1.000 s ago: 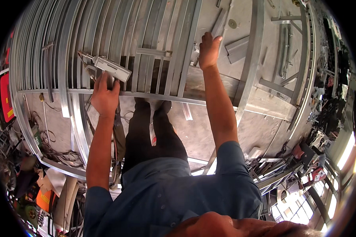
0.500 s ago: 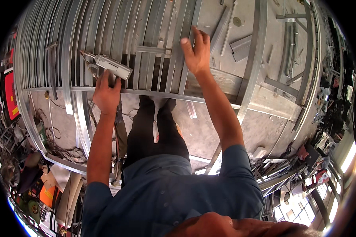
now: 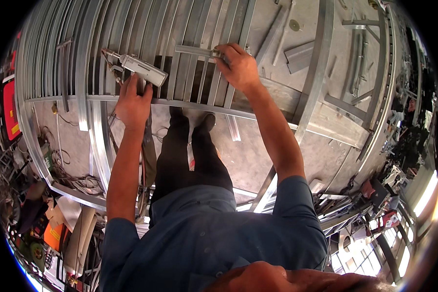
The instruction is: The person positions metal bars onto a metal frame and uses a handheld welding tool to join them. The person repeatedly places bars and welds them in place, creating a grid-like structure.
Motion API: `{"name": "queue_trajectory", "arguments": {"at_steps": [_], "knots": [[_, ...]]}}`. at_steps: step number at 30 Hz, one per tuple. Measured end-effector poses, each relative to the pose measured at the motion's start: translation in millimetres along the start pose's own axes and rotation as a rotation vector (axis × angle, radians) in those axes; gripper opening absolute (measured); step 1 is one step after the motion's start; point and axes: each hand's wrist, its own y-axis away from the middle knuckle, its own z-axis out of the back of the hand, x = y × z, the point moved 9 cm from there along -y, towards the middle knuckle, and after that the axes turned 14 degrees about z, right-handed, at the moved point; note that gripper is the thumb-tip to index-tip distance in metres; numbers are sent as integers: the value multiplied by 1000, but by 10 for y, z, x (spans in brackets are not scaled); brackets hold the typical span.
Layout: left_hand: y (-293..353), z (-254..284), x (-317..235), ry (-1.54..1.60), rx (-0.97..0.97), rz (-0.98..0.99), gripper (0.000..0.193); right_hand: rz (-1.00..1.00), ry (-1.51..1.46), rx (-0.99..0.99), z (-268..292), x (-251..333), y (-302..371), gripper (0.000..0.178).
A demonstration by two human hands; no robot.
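Torch (image 3: 145, 69), handheld, silver-bodied, one: sits at the left hand (image 3: 133, 104), its body just beyond the fingertips, its narrow nozzle pointing away to the upper left of that grip. I see fingers and thumb bent in against its underside; the handle is hidden from me, so I cannot tell how tightly they wrap it. Hose (image 3: 148, 131), dark, sheathed, one: hangs on the near side of the same hand.

Bar (image 3: 193, 50), short, flat, metal, one: its right end lies within the bent fingers and thumb of the right hand (image 3: 237, 65), drawn nearly together; the remainder extends leftward from that grip, across parallel channels (image 3: 191, 27), metal, several.

Rail (image 3: 204, 107), metal, one: runs crosswise beneath the left hand and nearer than the right fingers. Disc (image 3: 294, 25), round, one: on the floor, beyond and rightward of the right hand.
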Motion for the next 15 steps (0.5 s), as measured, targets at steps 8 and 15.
{"name": "queue_trajectory", "arguments": {"at_steps": [8, 15], "knots": [[72, -144, -126, -202, 262, 64, 75, -97, 102, -155, 286, 74, 207, 44], [142, -223, -213, -240, 300, 82, 88, -523, 322, -195, 817, -356, 1770, 41]]}}
